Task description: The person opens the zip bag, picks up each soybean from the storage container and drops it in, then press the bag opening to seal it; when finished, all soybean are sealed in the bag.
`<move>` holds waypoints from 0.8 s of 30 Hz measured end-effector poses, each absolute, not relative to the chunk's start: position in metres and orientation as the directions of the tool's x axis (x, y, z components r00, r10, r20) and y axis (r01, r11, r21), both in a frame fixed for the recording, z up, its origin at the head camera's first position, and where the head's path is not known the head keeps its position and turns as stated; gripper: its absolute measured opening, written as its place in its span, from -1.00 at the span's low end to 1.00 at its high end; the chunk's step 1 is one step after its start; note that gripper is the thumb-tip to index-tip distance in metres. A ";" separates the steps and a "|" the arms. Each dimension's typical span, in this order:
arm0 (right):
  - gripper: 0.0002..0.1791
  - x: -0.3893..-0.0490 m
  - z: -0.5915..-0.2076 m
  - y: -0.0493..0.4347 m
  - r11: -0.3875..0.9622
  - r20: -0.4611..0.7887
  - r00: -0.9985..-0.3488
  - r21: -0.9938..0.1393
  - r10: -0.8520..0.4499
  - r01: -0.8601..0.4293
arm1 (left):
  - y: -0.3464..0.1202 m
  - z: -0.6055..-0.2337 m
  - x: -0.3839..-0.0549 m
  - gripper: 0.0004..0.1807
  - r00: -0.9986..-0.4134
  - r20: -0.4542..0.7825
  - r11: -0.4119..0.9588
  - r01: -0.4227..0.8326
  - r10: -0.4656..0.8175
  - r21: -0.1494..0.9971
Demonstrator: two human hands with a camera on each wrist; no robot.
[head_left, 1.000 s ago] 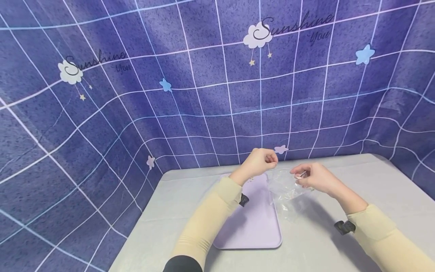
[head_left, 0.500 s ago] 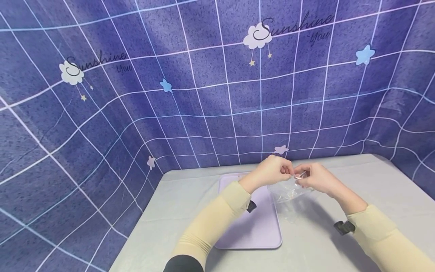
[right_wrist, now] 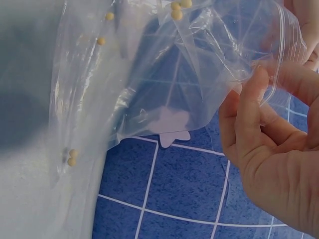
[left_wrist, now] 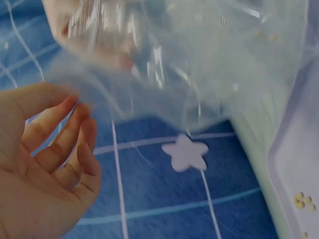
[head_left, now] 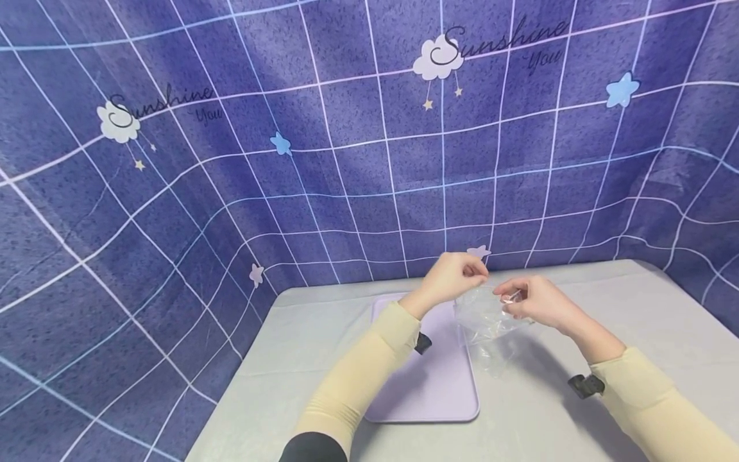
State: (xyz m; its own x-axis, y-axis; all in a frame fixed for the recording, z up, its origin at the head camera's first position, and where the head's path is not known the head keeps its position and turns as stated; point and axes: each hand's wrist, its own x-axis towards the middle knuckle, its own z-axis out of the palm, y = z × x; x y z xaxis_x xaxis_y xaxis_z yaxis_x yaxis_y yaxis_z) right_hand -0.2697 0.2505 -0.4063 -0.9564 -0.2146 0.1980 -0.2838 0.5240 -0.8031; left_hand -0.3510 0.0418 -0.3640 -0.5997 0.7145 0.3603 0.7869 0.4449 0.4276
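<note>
A clear plastic zip bag (head_left: 487,314) hangs over the table beside the tray, its zip strip (right_wrist: 283,45) near the right fingers. My right hand (head_left: 537,300) pinches the bag by its upper edge. Several small round yellow beans (right_wrist: 177,12) show through the plastic in the right wrist view. My left hand (head_left: 453,276) is just left of the right hand, thumb and index fingertips close together at the bag's upper edge. Its other fingers (left_wrist: 84,164) curl loosely, with nothing visible between them. More yellow beans (left_wrist: 301,200) lie on the lilac tray (head_left: 430,391), mostly hidden by the left arm in the head view.
A grey cloth covers the table (head_left: 288,359). Behind and to the left hangs a purple-blue curtain (head_left: 358,173) with grid lines, clouds and stars. Dark wrist cameras are strapped to both sleeves; the right one (head_left: 586,385) shows over the table.
My left hand came right to meet the right hand at the bag, then drew back a little up and to the left. The right hand stays in place with the bag.
</note>
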 end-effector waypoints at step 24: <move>-0.57 -0.270 -0.405 0.250 0.535 0.174 -0.961 -0.803 -0.213 -0.264 | -0.038 -0.465 -0.423 -0.89 -0.876 0.109 0.734 0.456 0.470 0.503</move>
